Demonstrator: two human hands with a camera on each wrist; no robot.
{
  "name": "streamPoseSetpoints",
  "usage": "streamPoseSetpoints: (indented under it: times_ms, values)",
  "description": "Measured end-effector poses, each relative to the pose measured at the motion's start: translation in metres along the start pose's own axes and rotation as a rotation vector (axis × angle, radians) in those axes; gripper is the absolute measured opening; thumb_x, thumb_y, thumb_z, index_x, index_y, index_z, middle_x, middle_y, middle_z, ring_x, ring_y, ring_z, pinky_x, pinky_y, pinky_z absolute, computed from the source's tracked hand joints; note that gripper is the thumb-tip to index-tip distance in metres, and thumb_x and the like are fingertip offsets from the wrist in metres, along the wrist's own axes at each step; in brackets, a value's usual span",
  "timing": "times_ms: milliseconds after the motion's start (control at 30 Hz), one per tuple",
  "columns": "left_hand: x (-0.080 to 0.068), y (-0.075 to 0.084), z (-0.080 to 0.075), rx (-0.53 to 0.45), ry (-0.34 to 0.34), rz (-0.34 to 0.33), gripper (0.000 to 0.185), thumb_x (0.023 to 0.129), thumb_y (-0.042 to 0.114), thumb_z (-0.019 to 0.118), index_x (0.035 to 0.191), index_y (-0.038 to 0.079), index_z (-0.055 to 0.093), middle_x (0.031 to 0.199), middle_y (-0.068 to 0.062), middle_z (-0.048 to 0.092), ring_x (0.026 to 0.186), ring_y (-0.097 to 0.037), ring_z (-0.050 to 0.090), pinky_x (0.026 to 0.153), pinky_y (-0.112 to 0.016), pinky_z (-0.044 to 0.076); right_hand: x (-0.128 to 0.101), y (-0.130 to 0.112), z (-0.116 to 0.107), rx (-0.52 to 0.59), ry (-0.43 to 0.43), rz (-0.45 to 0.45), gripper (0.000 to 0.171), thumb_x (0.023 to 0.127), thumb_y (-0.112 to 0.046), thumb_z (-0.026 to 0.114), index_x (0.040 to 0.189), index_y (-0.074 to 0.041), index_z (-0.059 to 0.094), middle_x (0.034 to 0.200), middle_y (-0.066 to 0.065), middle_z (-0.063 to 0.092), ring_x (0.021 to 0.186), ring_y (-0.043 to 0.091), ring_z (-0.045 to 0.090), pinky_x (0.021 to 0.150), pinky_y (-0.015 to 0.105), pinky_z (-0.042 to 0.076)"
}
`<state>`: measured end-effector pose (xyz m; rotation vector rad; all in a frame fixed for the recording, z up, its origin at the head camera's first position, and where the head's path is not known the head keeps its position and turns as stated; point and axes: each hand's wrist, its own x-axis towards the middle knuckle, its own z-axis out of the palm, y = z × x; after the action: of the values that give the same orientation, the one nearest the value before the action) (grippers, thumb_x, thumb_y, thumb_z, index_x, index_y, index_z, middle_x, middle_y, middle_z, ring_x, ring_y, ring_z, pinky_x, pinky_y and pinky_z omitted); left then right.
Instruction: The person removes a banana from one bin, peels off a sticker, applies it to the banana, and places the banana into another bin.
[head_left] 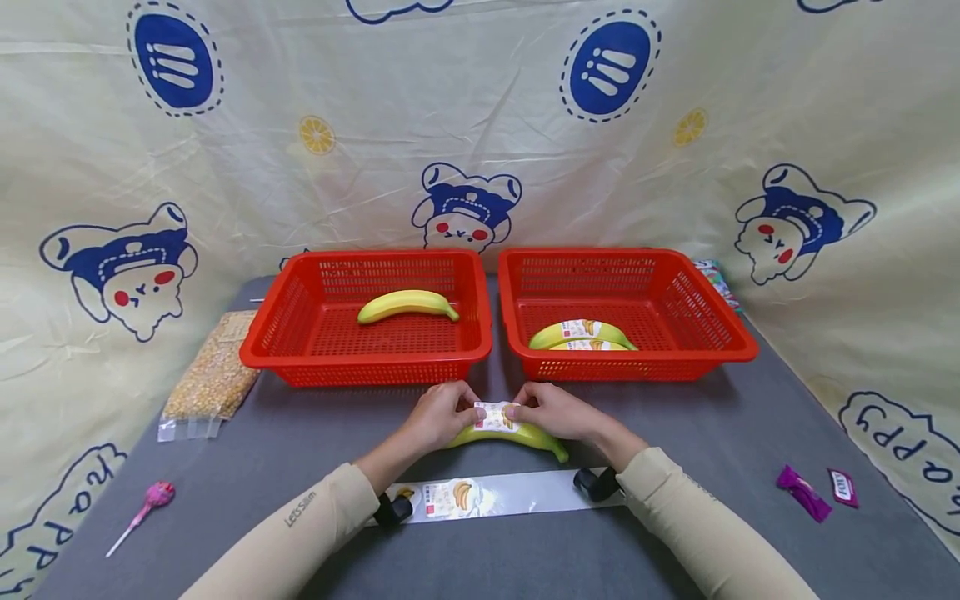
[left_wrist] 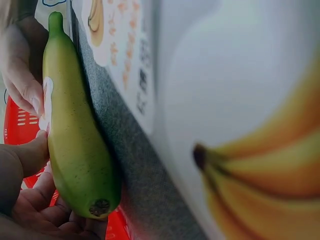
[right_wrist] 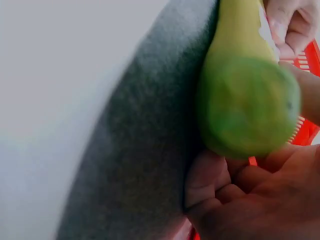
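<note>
The banana [head_left: 517, 436] lies on the grey surface [head_left: 675, 533] in front of the red baskets [head_left: 367, 333]. The left hand [head_left: 442, 414] and right hand [head_left: 551, 410] each pinch the sticker [head_left: 497, 416] against it. Press the sticker from its centre outward, keeping the banana steady.

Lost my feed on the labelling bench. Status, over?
Left hand and right hand both pinch the label on the banana, which lies on the table. Sticker strip lies under the wrists. Nothing blocking.
</note>
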<state>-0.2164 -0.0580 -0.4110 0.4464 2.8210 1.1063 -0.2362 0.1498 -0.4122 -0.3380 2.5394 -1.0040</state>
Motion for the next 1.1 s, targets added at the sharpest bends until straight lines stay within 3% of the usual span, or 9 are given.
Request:
streamPoseSetpoints:
  times_ms: [167, 433, 667, 867, 1100]
  values:
    - [-0.003, 0.001, 0.001, 0.014, 0.011, 0.06, 0.019, 0.083, 0.019, 0.071, 0.099, 0.012, 0.063, 0.086, -0.002, 0.063, 0.08, -0.014, 0.054, 0.073, -0.029, 0.042, -0.003, 0.001, -0.001, 0.015, -0.028, -0.014, 0.024, 0.089, -0.031, 0.063, 0.1, -0.009, 0.061, 0.093, 0.004, 0.061, 0.083, 0.016, 0.052, 0.07, 0.027, 0.041]
    - [-0.017, 0.007, -0.001, 0.261, 0.057, 0.235, 0.019, 0.081, 0.025, 0.073, 0.1, 0.023, 0.069, 0.095, -0.004, 0.061, 0.087, -0.017, 0.053, 0.073, -0.032, 0.044, -0.006, -0.001, 0.0, -0.045, 0.007, -0.046, 0.022, 0.089, -0.029, 0.062, 0.1, -0.01, 0.062, 0.091, 0.003, 0.061, 0.081, 0.016, 0.051, 0.07, 0.027, 0.04]
    - [-0.018, 0.008, 0.0, 0.383, 0.098, 0.322, 0.023, 0.081, 0.025, 0.074, 0.103, 0.017, 0.074, 0.089, -0.001, 0.066, 0.08, -0.014, 0.056, 0.071, -0.029, 0.046, -0.006, 0.001, 0.001, -0.05, 0.034, -0.048, 0.018, 0.089, -0.027, 0.064, 0.099, -0.013, 0.062, 0.09, 0.001, 0.061, 0.08, 0.015, 0.051, 0.071, 0.028, 0.041]
    - [-0.018, 0.007, -0.003, 0.38, 0.073, 0.321, 0.031, 0.08, 0.026, 0.075, 0.105, 0.009, 0.073, 0.091, -0.005, 0.067, 0.08, -0.017, 0.059, 0.071, -0.031, 0.048, -0.006, 0.002, 0.004, -0.121, 0.085, -0.115, 0.018, 0.087, -0.028, 0.066, 0.098, -0.013, 0.063, 0.089, -0.001, 0.062, 0.078, 0.013, 0.052, 0.071, 0.027, 0.043]
    - [-0.015, 0.006, -0.003, 0.407, 0.032, 0.306, 0.031, 0.081, 0.027, 0.073, 0.105, 0.007, 0.072, 0.094, -0.007, 0.066, 0.084, -0.019, 0.061, 0.076, -0.034, 0.05, -0.014, -0.01, 0.005, -0.366, 0.197, -0.327, 0.029, 0.083, -0.028, 0.07, 0.109, -0.015, 0.066, 0.093, -0.002, 0.058, 0.084, 0.011, 0.049, 0.076, 0.03, 0.043]
